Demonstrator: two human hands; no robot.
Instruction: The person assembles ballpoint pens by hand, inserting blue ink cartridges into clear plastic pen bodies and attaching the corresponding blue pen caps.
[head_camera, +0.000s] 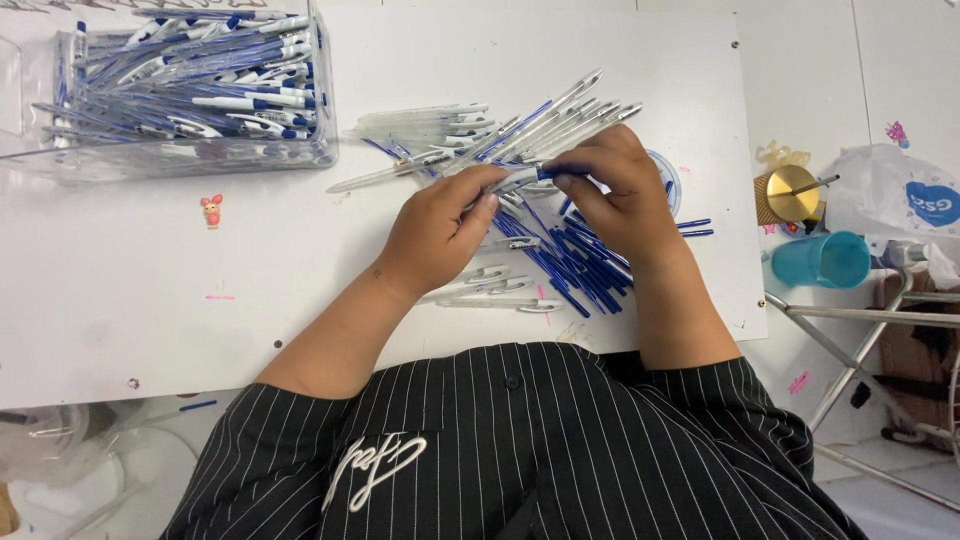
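Observation:
My left hand and my right hand meet over the middle of a white board, both pinching one pen with a clear barrel and blue parts. Under and around the hands lies a heap of clear pen barrels fanned toward the far right. Loose blue refills are piled beneath my right wrist. A few clear barrels with clips lie near my left wrist.
A clear plastic box full of assembled blue and white pens stands at the far left. A small pink sticker is on the board. To the right are a teal cup, a gold lidded cup, a plastic bag and a metal frame.

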